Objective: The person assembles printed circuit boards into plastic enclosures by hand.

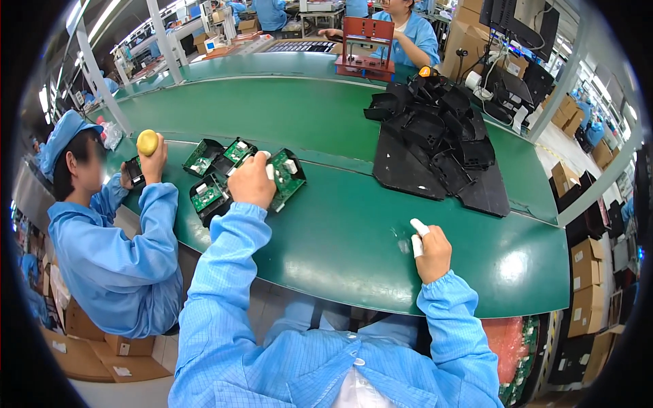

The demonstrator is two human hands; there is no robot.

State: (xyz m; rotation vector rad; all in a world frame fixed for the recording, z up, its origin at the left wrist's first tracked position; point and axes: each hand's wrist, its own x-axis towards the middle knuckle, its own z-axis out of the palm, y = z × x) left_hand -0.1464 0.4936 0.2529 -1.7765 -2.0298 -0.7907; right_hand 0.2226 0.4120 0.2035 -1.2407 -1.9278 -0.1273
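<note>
One co-worker [112, 238] in a blue smock and a soft blue cap is at the far left, beside a long green desk [333, 245] with a glossy top; one raised hand grips a yellow, round-topped object [147, 141], while the other holds a dark piece [135, 171], partly hidden. Three open black plastic housings [207, 196], each with a green circuit board inside, sit close together on the desk, right of the co-worker. Just beside them is the person's left hand [250, 182], in a blue checked sleeve, closed on the left edge of a fourth black plastic housing [289, 177], which also carries a green circuit board with white parts. This one is tilted, its board facing up towards the person; whether its lower edge touches the desk, I cannot tell. Farther back, a red fixture [365, 54] stands near the desk's far edge, with a second person [418, 41] in blue behind it. Well apart from the left hand, the right hand [433, 254] is over the desk's near part, white covers on its thumb and forefinger, those two slightly parted and the rest curled, with nothing visible in its hold. Beyond it, a heap of black plastic shells [442, 129] lies on flat black boards [406, 166]. Brown cardboard boxes [586, 265] are stacked at the far right
</note>
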